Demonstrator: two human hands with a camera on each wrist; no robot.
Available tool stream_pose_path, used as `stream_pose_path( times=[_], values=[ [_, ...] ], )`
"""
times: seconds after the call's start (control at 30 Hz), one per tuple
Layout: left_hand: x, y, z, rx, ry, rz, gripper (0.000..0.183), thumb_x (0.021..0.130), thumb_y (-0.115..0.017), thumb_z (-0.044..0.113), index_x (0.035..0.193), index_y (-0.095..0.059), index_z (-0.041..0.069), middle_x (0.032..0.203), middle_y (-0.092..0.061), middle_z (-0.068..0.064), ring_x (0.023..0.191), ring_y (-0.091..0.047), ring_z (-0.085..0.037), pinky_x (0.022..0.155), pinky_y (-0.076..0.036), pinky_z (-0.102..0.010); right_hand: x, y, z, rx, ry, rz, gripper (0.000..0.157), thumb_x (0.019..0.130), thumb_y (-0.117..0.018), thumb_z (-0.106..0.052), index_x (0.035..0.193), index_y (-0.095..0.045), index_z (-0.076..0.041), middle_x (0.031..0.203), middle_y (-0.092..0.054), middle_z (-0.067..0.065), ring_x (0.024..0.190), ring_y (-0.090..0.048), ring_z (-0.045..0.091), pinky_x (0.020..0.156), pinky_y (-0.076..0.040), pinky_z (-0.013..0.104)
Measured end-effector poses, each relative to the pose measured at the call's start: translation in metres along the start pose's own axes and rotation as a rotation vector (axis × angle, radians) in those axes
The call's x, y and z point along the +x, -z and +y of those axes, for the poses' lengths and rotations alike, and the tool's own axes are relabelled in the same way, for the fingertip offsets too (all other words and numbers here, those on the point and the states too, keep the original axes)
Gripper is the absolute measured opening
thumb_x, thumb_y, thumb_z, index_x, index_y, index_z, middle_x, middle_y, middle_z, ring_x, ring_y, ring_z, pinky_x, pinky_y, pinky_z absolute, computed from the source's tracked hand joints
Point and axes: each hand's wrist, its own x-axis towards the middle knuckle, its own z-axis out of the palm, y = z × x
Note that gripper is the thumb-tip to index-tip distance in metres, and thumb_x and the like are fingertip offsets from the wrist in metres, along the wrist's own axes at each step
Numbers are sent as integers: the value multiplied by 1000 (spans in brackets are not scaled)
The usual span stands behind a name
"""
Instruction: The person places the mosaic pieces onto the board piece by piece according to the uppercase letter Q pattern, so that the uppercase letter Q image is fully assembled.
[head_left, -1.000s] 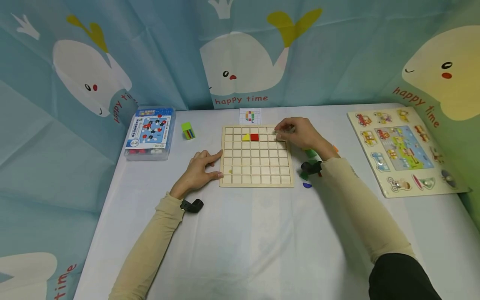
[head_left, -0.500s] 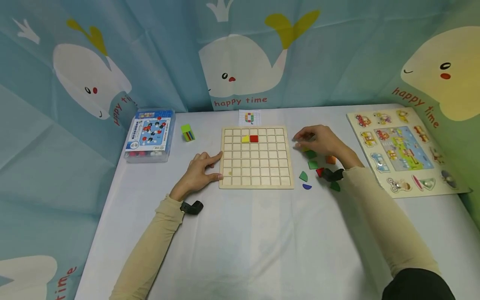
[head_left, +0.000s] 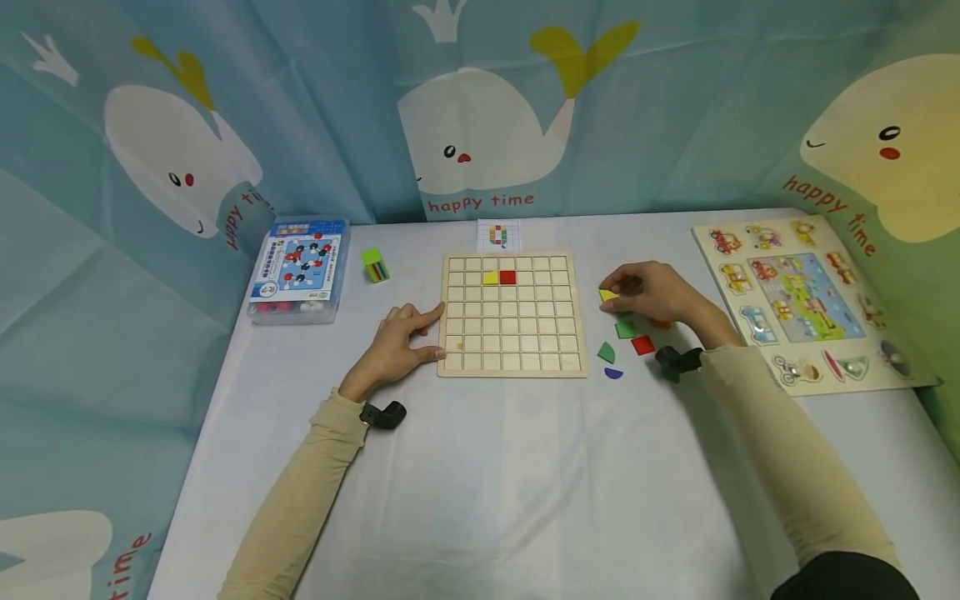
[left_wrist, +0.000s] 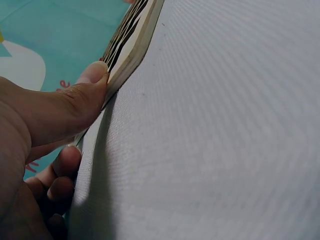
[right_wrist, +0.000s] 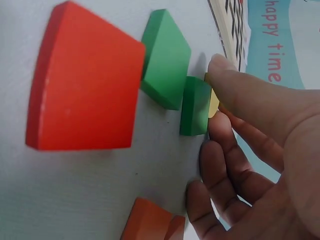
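A wooden grid board (head_left: 510, 327) lies mid-table, with a yellow tile (head_left: 491, 278) and a red tile (head_left: 507, 277) side by side in its second row. My left hand (head_left: 396, 342) rests against the board's left edge; its thumb touches the rim near the front corner and its index finger reaches farther back. To the right of the board, my right hand (head_left: 654, 292) pinches another yellow tile (right_wrist: 214, 103) between thumb and index finger, most of it hidden. Close to that hand lie green tiles (right_wrist: 167, 60), a red tile (right_wrist: 90, 85) and an orange tile (right_wrist: 145, 222).
Behind the board stands a small pattern card (head_left: 498, 236). A boxed molecule set (head_left: 300, 271) and a green striped cube (head_left: 375, 264) sit at the back left. On the right lies a picture puzzle board (head_left: 780, 358). A blue half-round tile (head_left: 613, 373) lies front right of the grid.
My right hand has moved from the grid's back right corner rightward and toward me, down to the loose tiles, and now pinches a yellow one. The left hand stays at the board's edge.
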Motion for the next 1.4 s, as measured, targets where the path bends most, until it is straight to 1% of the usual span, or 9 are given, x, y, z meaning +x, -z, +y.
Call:
stream_pose_path(
  times=[0.17,0.4,0.5,0.67,0.9,1.07,1.2,1.4],
  values=[
    [-1,0,1,3,-3,6,79,89,-87,22,158,-50,12,94,-48,-5,88,-33,-20,84,-24,-36,0,-2,-1,-5,-3,1,33,92,-85,-23,117,-74,-5,110,-72,14,102,-62,28,94,-46,45],
    [0,0,1,-1,4,0,80,88,-87,22,158,-50,13,96,-49,-6,88,-33,-21,85,-24,-37,-1,-3,-2,-15,2,1,34,94,-83,-24,118,-73,-2,111,-71,17,102,-63,31,94,-47,49],
    [0,0,1,1,0,-1,80,89,-87,22,158,-49,13,95,-48,-6,88,-33,-20,85,-24,-37,0,-5,-1,-18,-13,8,31,95,-81,-21,118,-72,-2,110,-71,17,102,-62,31,94,-47,49],
    [-1,0,0,5,1,-2,79,89,-86,23,159,-49,13,95,-48,-5,88,-33,-20,85,-23,-37,0,-6,-3,-18,-25,-1,28,98,-78,-17,119,-70,0,112,-69,18,102,-61,33,96,-48,50],
    [0,0,1,1,4,-3,79,89,-86,23,159,-49,13,96,-48,-6,88,-33,-20,84,-24,-37,0,-8,-5,-10,-14,-6,30,104,-71,-22,124,-65,-1,117,-67,19,105,-60,31,96,-49,49],
    [0,0,1,2,10,-6,79,89,-86,24,159,-49,14,96,-48,-6,89,-33,-20,85,-24,-37,1,-6,-5,-5,19,29,30,107,-65,-18,128,-60,2,121,-67,25,108,-63,37,96,-50,53],
    [-1,1,2,1,14,-10,80,89,-87,23,159,-49,15,96,-48,-6,89,-33,-20,85,-24,-37,1,-5,-6,-10,47,80,29,106,-65,-15,128,-61,4,119,-69,29,108,-67,40,94,-52,55],
    [-1,1,2,1,15,-11,80,89,-87,23,159,-49,15,96,-48,-6,89,-33,-21,85,-23,-37,3,-9,-7,-4,28,120,29,105,-67,-15,127,-64,4,115,-69,26,102,-64,36,88,-51,46]
  ],
)
